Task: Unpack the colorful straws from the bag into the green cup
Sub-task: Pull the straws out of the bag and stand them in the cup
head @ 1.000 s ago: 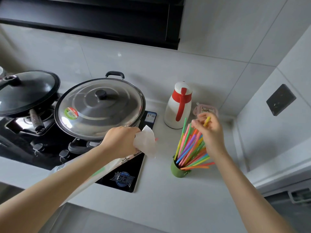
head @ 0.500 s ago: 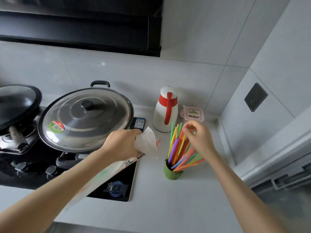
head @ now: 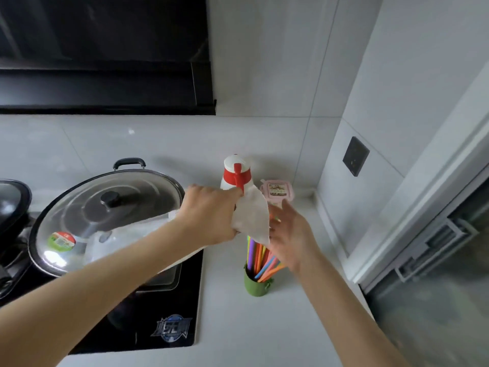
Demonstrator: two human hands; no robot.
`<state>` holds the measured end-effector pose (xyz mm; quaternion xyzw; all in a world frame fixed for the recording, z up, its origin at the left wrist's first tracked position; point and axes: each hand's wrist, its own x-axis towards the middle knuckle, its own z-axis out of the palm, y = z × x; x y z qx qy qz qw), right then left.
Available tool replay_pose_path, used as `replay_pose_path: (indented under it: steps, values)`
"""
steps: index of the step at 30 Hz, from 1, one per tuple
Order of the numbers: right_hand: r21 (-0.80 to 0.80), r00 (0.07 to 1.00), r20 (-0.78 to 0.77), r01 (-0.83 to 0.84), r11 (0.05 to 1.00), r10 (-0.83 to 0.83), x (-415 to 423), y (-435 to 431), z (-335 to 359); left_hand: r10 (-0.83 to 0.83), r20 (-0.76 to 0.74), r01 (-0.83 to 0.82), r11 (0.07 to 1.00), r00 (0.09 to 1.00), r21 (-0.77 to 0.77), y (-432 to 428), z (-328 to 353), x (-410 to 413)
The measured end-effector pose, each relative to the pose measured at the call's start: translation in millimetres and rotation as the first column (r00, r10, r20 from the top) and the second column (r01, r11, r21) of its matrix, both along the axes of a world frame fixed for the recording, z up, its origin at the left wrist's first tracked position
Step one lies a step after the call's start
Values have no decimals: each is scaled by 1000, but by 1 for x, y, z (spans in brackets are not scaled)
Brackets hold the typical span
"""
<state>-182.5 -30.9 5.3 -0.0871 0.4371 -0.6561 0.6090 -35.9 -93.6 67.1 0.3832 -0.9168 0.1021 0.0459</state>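
The wok lid (head: 105, 218) carries a green-and-red sticker and the black hob (head: 169, 313) a blue logo — neither readable. The colorful straws (head: 260, 259) stand in the green cup (head: 255, 286) on the counter. The left hand (head: 209, 215) grips the bag (head: 252, 217) above them; the right hand (head: 289, 238) — fingers spread — touches it.

We note: lid (head: 105, 207) polished metal, glossy; cooktop (head: 169, 308) black glass, shiny; bag (head: 251, 215) thin filmy plastic; straws (head: 258, 256) smooth plastic; counter (head: 264, 327) matt white.
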Motion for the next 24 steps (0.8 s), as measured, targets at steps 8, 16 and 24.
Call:
replay_pose_path:
  steps: [8, 16, 24]
  values:
    - [-130, 938, 338, -29, 991, 71, -8, 4, 5, -119, 590, 424, 807, 798, -411, 11, 33, -47]
    - [-156, 890, 437, -72, 985, 134, 1, -11, -6, -98, 776, 640, 634, 623, -434, 5, 26, -61]
    - [-54, 902, 428, -25, 998, 46, 0, -10, -19, -90, 713, 603, 613, 695, -510, -6, 32, -44]
